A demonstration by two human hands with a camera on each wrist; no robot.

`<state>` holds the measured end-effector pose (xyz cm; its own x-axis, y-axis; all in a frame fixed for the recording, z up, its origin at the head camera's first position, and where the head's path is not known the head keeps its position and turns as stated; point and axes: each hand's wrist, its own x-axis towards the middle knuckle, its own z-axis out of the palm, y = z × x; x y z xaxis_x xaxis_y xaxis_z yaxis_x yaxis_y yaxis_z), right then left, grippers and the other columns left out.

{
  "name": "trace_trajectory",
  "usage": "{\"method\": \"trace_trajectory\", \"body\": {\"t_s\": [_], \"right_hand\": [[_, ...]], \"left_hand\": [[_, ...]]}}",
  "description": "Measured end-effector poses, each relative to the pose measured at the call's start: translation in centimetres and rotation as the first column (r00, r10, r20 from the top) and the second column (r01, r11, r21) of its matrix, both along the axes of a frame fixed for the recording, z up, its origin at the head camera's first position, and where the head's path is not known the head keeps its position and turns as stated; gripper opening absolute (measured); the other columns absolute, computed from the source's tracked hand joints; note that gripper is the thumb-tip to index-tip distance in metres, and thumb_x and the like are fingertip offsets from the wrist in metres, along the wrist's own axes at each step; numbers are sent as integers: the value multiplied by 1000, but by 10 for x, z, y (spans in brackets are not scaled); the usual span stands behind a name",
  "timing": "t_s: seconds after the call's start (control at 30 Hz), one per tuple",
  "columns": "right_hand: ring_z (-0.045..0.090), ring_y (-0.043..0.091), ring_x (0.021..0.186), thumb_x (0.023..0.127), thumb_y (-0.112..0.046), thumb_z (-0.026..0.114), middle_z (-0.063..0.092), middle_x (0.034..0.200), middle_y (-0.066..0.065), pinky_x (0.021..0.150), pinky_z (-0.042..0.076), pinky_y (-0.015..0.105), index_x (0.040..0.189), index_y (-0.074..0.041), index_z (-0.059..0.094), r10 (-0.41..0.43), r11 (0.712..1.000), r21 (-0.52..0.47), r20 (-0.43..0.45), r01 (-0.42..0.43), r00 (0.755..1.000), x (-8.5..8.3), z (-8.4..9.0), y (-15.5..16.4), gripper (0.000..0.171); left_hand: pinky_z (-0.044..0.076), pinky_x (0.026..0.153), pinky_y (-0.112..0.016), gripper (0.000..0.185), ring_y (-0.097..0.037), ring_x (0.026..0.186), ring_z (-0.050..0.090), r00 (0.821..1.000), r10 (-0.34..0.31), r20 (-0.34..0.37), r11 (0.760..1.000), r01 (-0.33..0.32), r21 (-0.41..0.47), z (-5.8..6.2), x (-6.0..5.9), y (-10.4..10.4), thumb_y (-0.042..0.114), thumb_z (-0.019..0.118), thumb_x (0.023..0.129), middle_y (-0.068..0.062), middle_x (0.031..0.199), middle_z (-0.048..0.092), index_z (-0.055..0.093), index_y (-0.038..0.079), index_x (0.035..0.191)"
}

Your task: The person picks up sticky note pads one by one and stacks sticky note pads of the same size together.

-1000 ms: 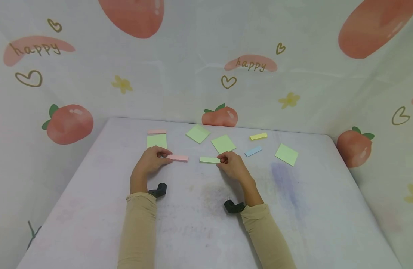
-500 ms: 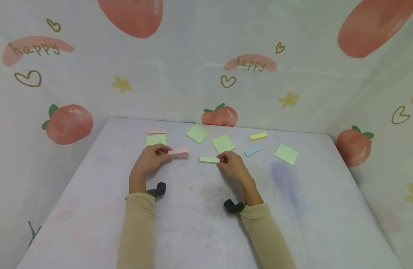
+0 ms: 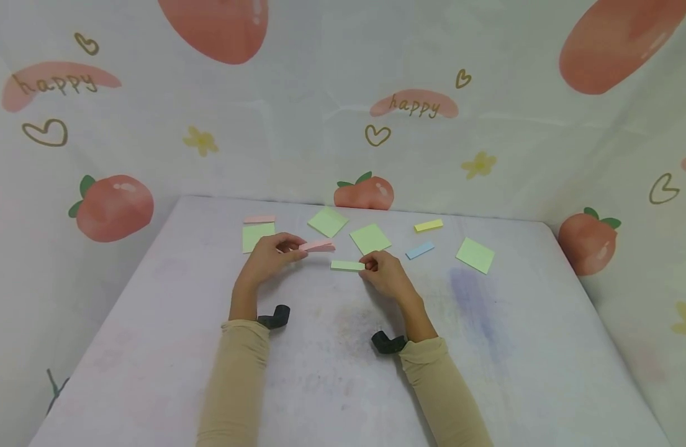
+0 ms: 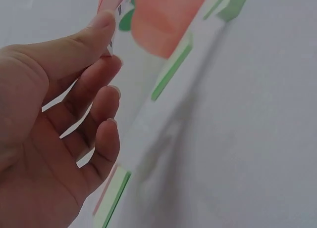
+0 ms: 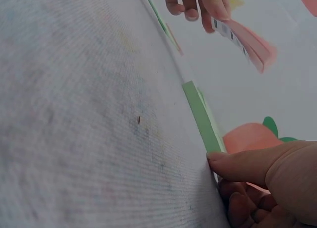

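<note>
Left hand [image 3: 267, 258] pinches pink strip [image 3: 318, 246] aloft; end-only hold could let it splay. Right hand [image 3: 386, 274] pinches green strip [image 3: 346, 266] at pink strip's four o'clock; bump could skew green.

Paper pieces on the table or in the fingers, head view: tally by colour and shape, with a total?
Green square paper pads: 4
Pink paper strips: 2
Light green paper strip: 1
Yellow paper strip: 1
Blue paper strip: 1
Total: 9

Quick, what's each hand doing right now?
Left hand: pinching a pink sticky-note stack in the air.
Right hand: pinching a narrow green sticky-note stack.
</note>
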<state>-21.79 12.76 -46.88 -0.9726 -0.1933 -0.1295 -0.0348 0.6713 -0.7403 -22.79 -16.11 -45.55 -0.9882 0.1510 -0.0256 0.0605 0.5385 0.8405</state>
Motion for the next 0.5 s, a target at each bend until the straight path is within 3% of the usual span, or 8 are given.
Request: {"method": "trace_trajectory", "body": {"t_s": [0.3,0.5], "right_hand": [[58,20,92,92,-19,76,63,103,8,75,48,27,118,-6,69,24,1000,-14,-28,-25,999,-1,0,2,30],[63,23,93,91,-25,78,63,108,12,72,52,26,124,-5,67,34,997,-64,-99,-40,995,-1,2,3,40]], "left_hand": [[48,83,-31,31,-21,96,62,999,-54,7,998,54,-13,-4,-2,31,31,79,90,-6,108,74,73,17,117],[48,87,-33,31,-20,95,64,997,-76,16,997,76,-14,-6,-2,45,30,78,90,-5,106,75,73,16,117]]}}
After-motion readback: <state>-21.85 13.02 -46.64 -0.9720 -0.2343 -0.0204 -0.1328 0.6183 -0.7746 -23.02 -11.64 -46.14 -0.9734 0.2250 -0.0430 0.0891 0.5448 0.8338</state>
